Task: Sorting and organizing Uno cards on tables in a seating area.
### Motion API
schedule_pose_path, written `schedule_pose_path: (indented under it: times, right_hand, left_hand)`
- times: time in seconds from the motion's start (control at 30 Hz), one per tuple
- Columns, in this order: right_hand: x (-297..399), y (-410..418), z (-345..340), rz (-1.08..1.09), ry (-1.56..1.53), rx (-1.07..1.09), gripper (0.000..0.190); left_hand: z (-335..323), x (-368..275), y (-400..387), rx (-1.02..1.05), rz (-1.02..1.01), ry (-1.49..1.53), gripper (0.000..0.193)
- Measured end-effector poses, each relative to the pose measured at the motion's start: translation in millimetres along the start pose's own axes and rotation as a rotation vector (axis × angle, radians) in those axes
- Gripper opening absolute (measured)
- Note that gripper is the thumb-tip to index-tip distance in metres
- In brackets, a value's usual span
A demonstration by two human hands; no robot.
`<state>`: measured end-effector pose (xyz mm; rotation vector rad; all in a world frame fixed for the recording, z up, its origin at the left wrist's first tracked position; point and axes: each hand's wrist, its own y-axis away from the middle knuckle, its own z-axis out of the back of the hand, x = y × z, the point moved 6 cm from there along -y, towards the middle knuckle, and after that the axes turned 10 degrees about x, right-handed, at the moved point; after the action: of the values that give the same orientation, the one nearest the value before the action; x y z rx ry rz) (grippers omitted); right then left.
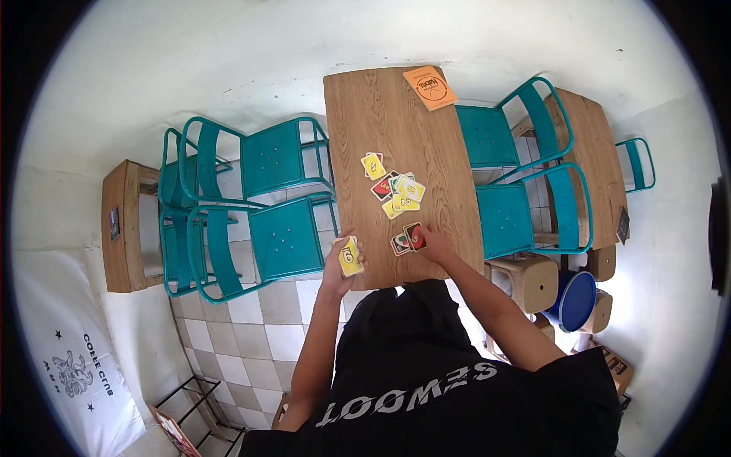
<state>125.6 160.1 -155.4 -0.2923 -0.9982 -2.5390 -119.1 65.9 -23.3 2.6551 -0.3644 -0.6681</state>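
Observation:
In my left hand [336, 277], just off the table's near left corner, is a stack of UNO cards [348, 255] with a yellow face on top. My right hand [436, 245] grips the edge of a black-and-red-backed card [415, 236] low over the table. Beside and partly under that card lie a few more cards [401, 244], one with some green on it. Farther in, a loose pile of overlapping cards [406, 199] shows mostly yellow faces and one card back. Left of the pile sits a small group of cards [374, 166], topped by a yellow one.
The wooden table [394, 120] holds an orange book [431, 87] at its far right corner. Teal metal chairs [284, 237] stand along the left side, and more chairs [505, 220] on the right. Plastic stools [531, 283] and a blue drum [574, 301] are at the lower right.

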Motion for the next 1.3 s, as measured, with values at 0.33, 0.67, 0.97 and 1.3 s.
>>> schedule_pose_path:
  times: [0.33, 0.67, 0.97, 1.3]
  right_hand:
    - [10.7, -0.7, 18.9, 0.048, 0.046, -0.111, 0.086]
    - [18.7, 6.7, 5.3, -0.029, -0.273, -0.011, 0.033]
    - [74.5, 94.8, 78.5, 0.212, -1.128, -0.316, 0.020]
    - [175.1, 148.9, 109.0, 0.786, -0.362, -0.461, 0.020]
  left_hand:
    - [-7.6, 15.7, 3.2, -0.007, 0.055, -0.012, 0.034]
    - [-10.5, 19.5, 11.4, 0.047, 0.070, 0.013, 0.034]
    - [14.7, 35.5, 6.3, -0.047, 0.087, -0.064, 0.033]
    - [-5.9, 33.4, -5.6, 0.051, 0.143, 0.004, 0.035]
